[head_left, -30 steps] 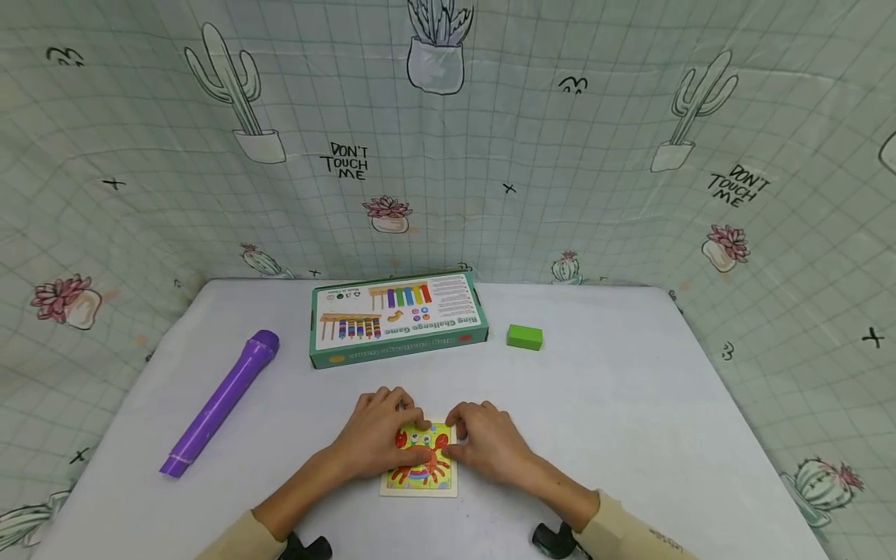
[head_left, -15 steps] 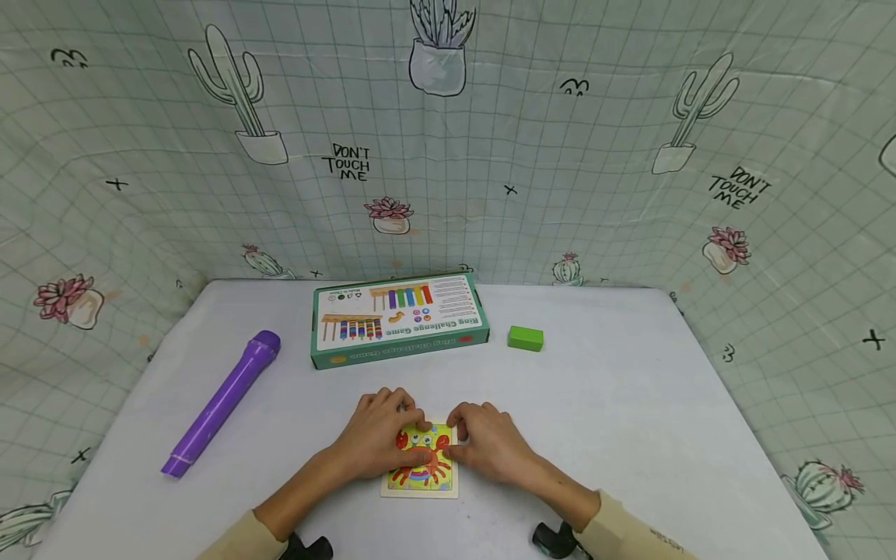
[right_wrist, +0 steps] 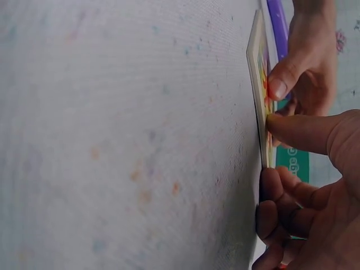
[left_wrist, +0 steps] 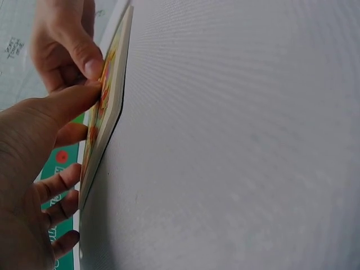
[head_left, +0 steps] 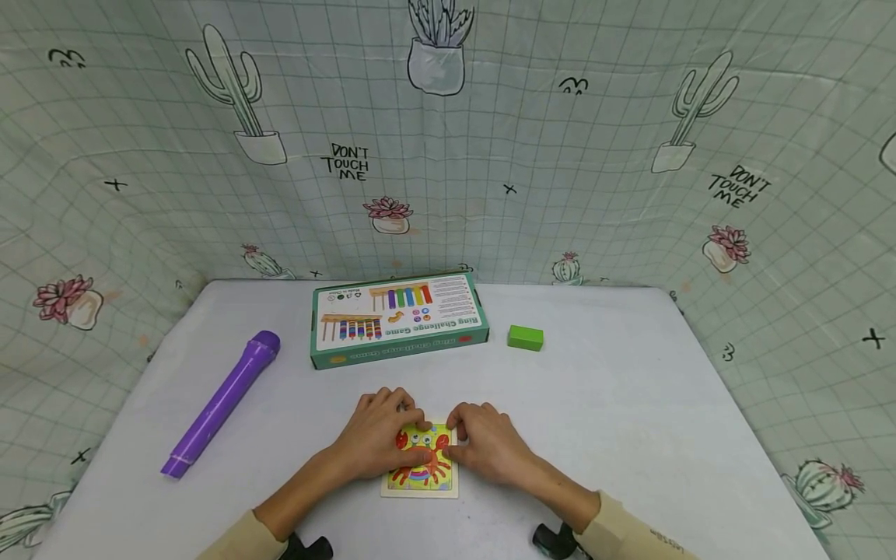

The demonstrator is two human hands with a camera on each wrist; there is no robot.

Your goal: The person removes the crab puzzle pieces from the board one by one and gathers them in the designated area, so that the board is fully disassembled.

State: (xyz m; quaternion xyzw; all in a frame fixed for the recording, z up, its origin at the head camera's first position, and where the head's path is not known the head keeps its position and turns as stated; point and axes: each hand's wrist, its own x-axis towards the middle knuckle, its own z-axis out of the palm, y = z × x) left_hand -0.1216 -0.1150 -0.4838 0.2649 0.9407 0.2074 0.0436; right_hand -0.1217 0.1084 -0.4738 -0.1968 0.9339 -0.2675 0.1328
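A small square crab puzzle [head_left: 420, 478], yellow and red in a pale wooden frame, lies flat on the white table before the person. From its left side the left hand [head_left: 378, 435] holds it, thumb across the crab and bent index finger at the far edge. In the left wrist view that hand's other fingers [left_wrist: 64, 211] spread beyond the board. The right hand [head_left: 493, 443] grips the right far corner with thumb on the face and curled fingers at the edge. Both thumbs [right_wrist: 298, 132] touch the picture in the right wrist view. The hands cover part of the puzzle.
A green-and-white game box [head_left: 399, 319] lies behind the hands. To its right sits a green block [head_left: 525, 337]. A purple tube-like stick [head_left: 220, 404] with a wider round end lies at the left. A patterned cloth [head_left: 448, 155] hangs behind the table.
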